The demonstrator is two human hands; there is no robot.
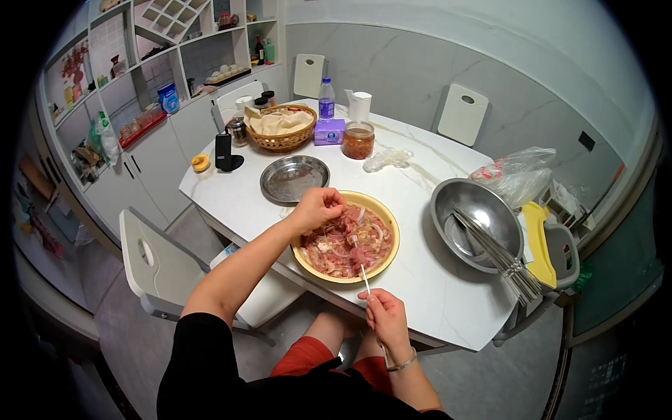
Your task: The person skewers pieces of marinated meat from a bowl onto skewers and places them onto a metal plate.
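A yellow-rimmed bowl (393,239) full of raw sliced meat with onion (329,259) stands near the table's front edge. Over the bowl's upper left part is my left hand (318,208), its fingers pinched together at a piece of meat. My right hand (387,316), with a bracelet at the wrist, is closed on a thin metal skewer (367,281) in front of the bowl. The skewer points up and away over the bowl, with meat on its far end. My left fingers are a little above and left of that meat.
On the white table (420,294) stand a steel bowl (483,210) with several skewers (497,252), a round metal tray (295,178), a basket (281,140), a jar (358,141), a tissue box (329,131) and a phone on a stand (223,152). Chairs (143,259) flank the table.
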